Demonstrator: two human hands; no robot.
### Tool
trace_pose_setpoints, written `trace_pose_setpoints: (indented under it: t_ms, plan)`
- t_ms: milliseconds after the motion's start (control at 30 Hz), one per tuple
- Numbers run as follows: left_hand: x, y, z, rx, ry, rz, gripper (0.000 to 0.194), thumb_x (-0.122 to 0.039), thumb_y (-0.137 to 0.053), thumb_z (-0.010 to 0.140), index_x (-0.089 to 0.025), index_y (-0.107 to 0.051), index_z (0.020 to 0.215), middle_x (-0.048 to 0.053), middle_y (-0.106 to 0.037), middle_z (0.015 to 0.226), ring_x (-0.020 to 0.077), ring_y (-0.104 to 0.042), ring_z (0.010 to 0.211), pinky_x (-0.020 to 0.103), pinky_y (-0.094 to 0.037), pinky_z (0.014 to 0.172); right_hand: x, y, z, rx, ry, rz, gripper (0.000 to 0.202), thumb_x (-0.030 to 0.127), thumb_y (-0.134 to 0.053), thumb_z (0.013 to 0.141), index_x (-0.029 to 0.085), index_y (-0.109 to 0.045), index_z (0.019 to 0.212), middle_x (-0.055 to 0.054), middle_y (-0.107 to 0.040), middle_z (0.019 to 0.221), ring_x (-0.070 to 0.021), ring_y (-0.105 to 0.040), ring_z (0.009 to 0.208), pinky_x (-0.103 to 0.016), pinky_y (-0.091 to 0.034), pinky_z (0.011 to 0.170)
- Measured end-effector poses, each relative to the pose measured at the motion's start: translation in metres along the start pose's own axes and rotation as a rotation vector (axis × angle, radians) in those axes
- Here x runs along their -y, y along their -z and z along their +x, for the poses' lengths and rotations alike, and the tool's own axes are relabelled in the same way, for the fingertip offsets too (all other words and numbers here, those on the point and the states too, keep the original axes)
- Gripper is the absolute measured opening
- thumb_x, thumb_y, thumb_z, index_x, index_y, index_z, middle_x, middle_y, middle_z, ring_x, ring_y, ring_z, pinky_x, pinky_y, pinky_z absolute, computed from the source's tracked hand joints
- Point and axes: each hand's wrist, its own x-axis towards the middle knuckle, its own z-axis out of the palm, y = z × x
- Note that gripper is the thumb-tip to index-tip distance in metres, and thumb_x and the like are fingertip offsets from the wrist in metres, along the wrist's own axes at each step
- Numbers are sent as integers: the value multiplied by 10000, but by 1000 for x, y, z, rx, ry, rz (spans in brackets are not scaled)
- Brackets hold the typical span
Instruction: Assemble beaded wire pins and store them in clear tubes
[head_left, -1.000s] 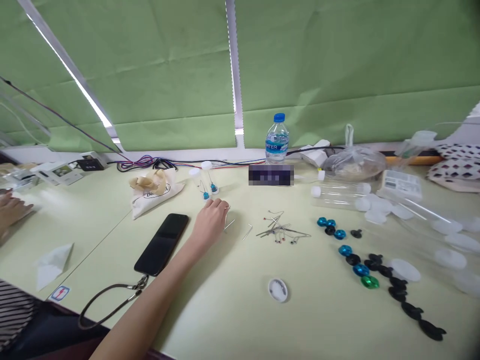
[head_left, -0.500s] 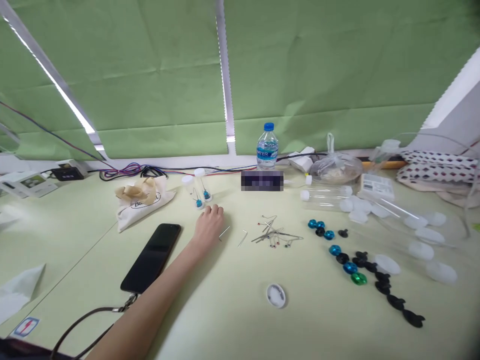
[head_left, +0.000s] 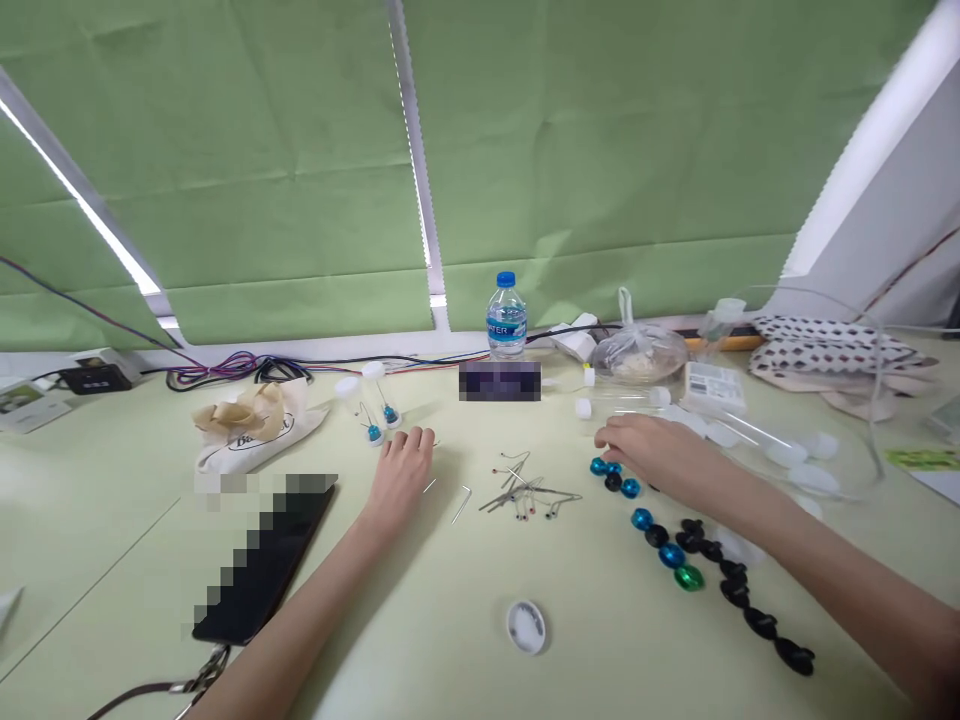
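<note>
My left hand (head_left: 403,468) rests on the table with its fingers curled down, beside two capped clear tubes (head_left: 374,410) with blue pieces in them. A thin metal bit shows at its fingertips; what the fingers hold is hidden. An L-shaped hex key (head_left: 461,504) lies to its right. My right hand (head_left: 649,455) hovers with fingers stretched forward over a cluster of blue and black pieces (head_left: 630,488), close to a clear tube (head_left: 626,401); nothing shows in it. Between the hands lies a pile of thin metal wires (head_left: 529,492) with small coloured ends.
Near the front is a round white cap (head_left: 526,627). Black pieces (head_left: 759,622) and a green one (head_left: 688,577) trail to the right. A phone (head_left: 274,560) and cloth pouch (head_left: 259,430) lie left. A water bottle (head_left: 507,320) and plastic bag (head_left: 637,352) stand behind.
My right hand has come in from the right, over the blue and black pieces. My left hand stays beside the tubes, its fingers more curled. The view has shifted right.
</note>
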Motion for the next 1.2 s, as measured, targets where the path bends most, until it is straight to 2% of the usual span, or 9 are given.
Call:
trace_pose_setpoints:
  t_ms: [200, 333, 500, 567, 633, 733, 867, 1033, 1200]
  plan:
    - [-3, -5, -2, 25, -19, -108, 348, 95, -373, 712, -188, -480, 884, 73, -569, 848, 239, -523, 809, 337, -372, 689, -1, -23, 9, 23, 113, 22, 165, 90, -559, 797, 159, -641, 671, -73, -638, 718, -246, -562, 801, -299, -373, 614]
    - [-1, -2, -4, -11, 12, -232, 299, 64, -374, 739, -197, -469, 849, 75, -565, 866, 243, -519, 839, 350, -376, 725, -4, -19, 12, -30, 141, 57, 158, 125, -515, 848, 151, -651, 771, -87, -648, 785, -253, -537, 840, -334, -397, 685]
    - [-4, 11, -14, -82, 87, -460, 225, -41, -276, 871, -213, -423, 878, 39, -549, 857, 182, -516, 769, 292, -410, 683, 36, -6, -4, -68, 246, 144, 202, 201, -438, 929, 179, -638, 906, -67, -652, 872, -228, -530, 870, -333, -417, 731]
    - [-9, 18, -20, -83, 101, -699, 189, -131, -249, 926, -215, -405, 863, 12, -533, 802, 149, -505, 699, 253, -414, 626, 61, -10, -17, -93, 384, 160, 199, 137, -450, 908, 192, -632, 849, -55, -644, 818, -219, -531, 835, -326, -414, 717]
    - [-17, 24, -24, -55, 129, -1117, 172, -217, -281, 947, -208, -410, 834, -1, -514, 760, 133, -491, 687, 242, -415, 641, 81, -19, -27, -139, 442, 132, 186, 87, -487, 870, 188, -617, 784, -59, -633, 793, -221, -528, 830, -324, -410, 705]
    - [-28, 30, -30, 30, 186, -1587, 157, -279, -377, 936, -192, -442, 822, -5, -506, 737, 123, -471, 689, 249, -402, 682, 93, -31, -31, -129, 484, 100, 120, 98, -561, 834, 183, -603, 760, -51, -618, 767, -225, -530, 818, -325, -412, 677]
    - [-42, 35, -34, 103, 198, -1805, 153, -296, -442, 918, -181, -472, 822, -1, -513, 738, 120, -462, 681, 249, -384, 679, 87, -24, -22, -120, 371, 246, 72, 209, -550, 881, 184, -617, 874, -46, -634, 822, -229, -556, 833, -339, -433, 697]
    - [-59, 45, -40, 162, 129, -1787, 127, -269, -473, 902, -178, -504, 818, -1, -510, 728, 126, -458, 689, 253, -380, 688, 88, -2, -19, -99, 19, 756, 209, 293, -471, 925, 236, -524, 1118, -30, -631, 946, -164, -586, 766, -278, -450, 651]
    - [-73, 53, -50, 206, 46, -1667, 114, -228, -483, 880, -188, -553, 798, 3, -534, 726, 140, -477, 701, 253, -387, 660, 99, 0, -27, -19, 92, 913, 189, 243, -413, 946, 234, -590, 880, 15, -597, 777, -129, -540, 674, -237, -399, 602]
